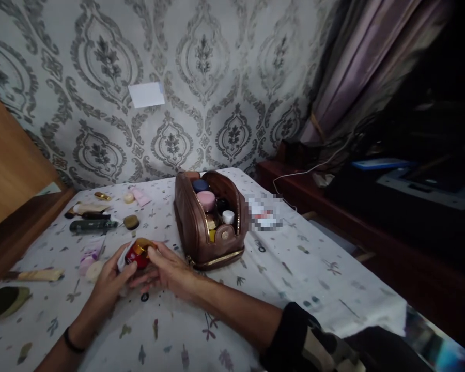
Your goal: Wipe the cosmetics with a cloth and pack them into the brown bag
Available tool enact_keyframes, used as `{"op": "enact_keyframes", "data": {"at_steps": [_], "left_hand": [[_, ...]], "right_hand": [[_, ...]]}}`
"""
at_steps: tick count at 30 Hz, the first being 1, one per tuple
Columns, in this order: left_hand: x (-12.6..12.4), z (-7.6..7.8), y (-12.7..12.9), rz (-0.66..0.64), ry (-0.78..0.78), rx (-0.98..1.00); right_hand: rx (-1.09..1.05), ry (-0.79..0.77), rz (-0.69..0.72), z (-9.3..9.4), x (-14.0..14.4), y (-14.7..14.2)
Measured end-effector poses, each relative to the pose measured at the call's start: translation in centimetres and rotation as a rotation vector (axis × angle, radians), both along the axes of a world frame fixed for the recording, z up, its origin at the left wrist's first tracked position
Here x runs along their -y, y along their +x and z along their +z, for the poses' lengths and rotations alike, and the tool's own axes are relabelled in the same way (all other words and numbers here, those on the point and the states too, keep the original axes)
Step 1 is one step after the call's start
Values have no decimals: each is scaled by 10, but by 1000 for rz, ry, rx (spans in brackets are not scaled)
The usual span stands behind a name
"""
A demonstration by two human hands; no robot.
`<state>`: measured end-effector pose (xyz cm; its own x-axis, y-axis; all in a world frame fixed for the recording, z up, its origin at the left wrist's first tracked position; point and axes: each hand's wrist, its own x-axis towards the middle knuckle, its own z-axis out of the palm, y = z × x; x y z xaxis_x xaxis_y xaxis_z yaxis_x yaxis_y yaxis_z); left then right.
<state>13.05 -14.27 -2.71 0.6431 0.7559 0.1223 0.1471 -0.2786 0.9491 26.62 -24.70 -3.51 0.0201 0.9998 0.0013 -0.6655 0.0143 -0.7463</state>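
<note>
I have both hands on the red jar (138, 254) near the middle of the table (279, 279): my left hand (110, 281) cups it from the left, my right hand (166, 271) closes fingers over its gold lid. Just beyond on the right stands the open brown toiletry bag (194, 227), packed with bottles.

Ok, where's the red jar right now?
In the head view the red jar sits left of centre, held between the left hand and right hand, just left of the open brown pouch.
</note>
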Motion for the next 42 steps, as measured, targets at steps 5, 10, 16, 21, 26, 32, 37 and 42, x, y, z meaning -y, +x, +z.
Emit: {"op": "enact_keyframes", "data": {"at_steps": [5,10,16,21,26,32,37,42], "left_hand": [[-2,4,-4,-69,44,-33],[5,11,-1,-142,22,-3],[4,7,0,-98,82,0],[10,11,0,-206,139,-112],[10,15,3,-142,147,-275],[5,13,6,-111,247,-310],[5,14,7,-122,285,-338],[6,15,7,-140,283,-338]], "right_hand": [[450,-75,-180,15,6,8],[772,-5,-359,20,5,13],[971,23,-465,48,27,9],[835,190,-560,84,65,26],[747,295,-667,124,95,78],[1128,297,-790,137,95,145],[1699,190,-626,134,85,163],[2077,-23,-275,147,80,155]]}}
